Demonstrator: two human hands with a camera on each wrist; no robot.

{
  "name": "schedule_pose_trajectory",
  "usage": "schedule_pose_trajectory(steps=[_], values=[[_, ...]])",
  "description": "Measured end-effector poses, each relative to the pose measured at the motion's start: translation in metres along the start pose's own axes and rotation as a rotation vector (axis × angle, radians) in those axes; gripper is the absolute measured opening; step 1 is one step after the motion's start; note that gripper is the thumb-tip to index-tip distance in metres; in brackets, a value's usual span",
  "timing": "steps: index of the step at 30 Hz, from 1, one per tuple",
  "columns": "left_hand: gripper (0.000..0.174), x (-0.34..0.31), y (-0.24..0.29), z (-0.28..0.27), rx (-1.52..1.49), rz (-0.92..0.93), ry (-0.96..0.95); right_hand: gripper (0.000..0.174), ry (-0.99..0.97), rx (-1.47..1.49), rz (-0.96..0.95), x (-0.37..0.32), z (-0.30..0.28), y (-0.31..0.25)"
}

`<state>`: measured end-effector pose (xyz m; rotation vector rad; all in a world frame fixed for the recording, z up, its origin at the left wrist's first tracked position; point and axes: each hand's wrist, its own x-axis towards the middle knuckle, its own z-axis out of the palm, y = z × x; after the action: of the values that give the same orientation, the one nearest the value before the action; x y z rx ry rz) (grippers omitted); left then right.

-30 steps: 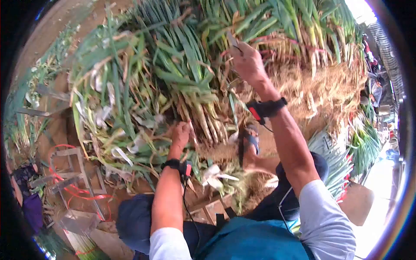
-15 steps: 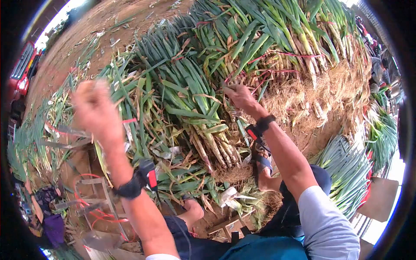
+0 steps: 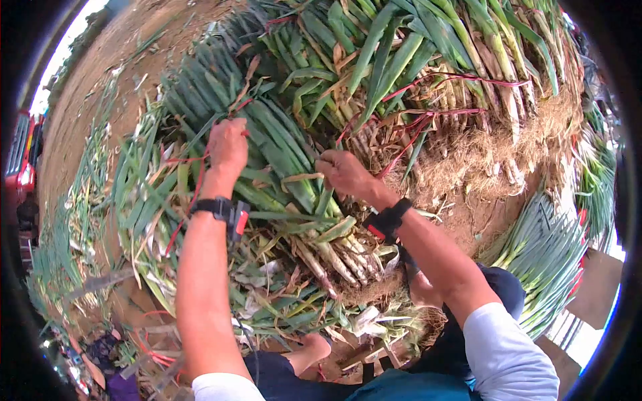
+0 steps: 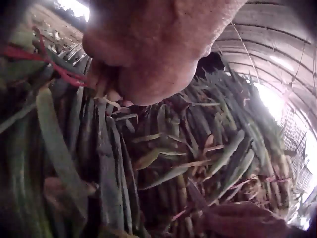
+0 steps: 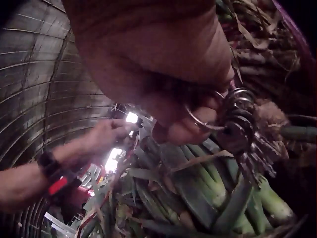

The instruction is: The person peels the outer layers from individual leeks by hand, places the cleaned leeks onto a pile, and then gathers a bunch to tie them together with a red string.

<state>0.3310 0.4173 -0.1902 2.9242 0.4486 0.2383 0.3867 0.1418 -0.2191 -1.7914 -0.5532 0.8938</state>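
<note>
In the head view, a thick bundle of large green onions lies with its leaves toward the upper left and its roots toward my feet. My left hand is over the leaf part, fingers curled around a red tie string whose tail hangs down left. In the left wrist view, the red string runs into those fingers. My right hand is at the bundle's right side, knuckles bent. A bunch of keys on metal rings hangs from its curled fingers in the right wrist view.
More green onions with red ties are stacked at the upper right, roots facing me. Loose leaves litter the left. Another pile of green onions lies at right, and a foot rests close to the roots.
My left hand went from beside the roots out to the left, then over the leaves with the red string. My right hand, earlier raised with a blade showing, came down to the bundle's side.
</note>
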Motion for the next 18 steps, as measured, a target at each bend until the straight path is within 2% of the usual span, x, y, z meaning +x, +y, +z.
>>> schedule_pose_trajectory(steps=[1, 2, 4, 6, 7, 10, 11, 12, 14, 17, 18], values=[[0.018, 0.014, -0.005, 0.008, 0.073, 0.013, 0.099, 0.027, -0.011, 0.057, 0.035, -0.002, 0.002, -0.005], [0.022, 0.029, -0.012, 0.014, 0.15, -0.037, 0.003, 0.028, -0.049, 0.07, 0.064, -0.002, 0.0, -0.01], [0.02, 0.044, -0.018, 0.017, 0.042, -0.184, -0.029, 0.028, -0.079, 0.066, 0.099, 0.003, 0.001, -0.015], [0.022, 0.052, -0.043, 0.041, 0.027, -0.207, -0.054, 0.027, -0.066, 0.069, 0.085, 0.01, 0.002, -0.022], [0.023, 0.052, -0.054, 0.049, 0.026, -0.223, -0.061, 0.027, -0.064, 0.071, 0.07, 0.016, 0.004, -0.025], [0.022, 0.043, -0.061, 0.064, 0.04, -0.229, 0.097, 0.026, 0.01, -0.109, -0.143, 0.046, 0.014, -0.029], [0.022, 0.052, -0.066, 0.061, 0.039, -0.272, -0.073, 0.026, -0.005, 0.0, -0.063, 0.052, 0.015, -0.032], [0.022, 0.055, -0.067, 0.056, 0.022, -0.289, -0.109, 0.026, 0.015, -0.055, -0.117, 0.066, 0.019, -0.03], [0.023, 0.06, -0.066, 0.048, -0.013, -0.322, -0.171, 0.027, 0.058, -0.166, -0.234, 0.101, 0.026, -0.026], [0.024, 0.058, -0.068, 0.042, -0.111, -0.353, -0.158, 0.029, 0.074, -0.094, -0.118, 0.131, 0.035, -0.049], [0.025, 0.06, -0.073, 0.042, -0.139, -0.366, -0.162, 0.029, 0.048, -0.186, -0.105, 0.142, 0.039, -0.054]])
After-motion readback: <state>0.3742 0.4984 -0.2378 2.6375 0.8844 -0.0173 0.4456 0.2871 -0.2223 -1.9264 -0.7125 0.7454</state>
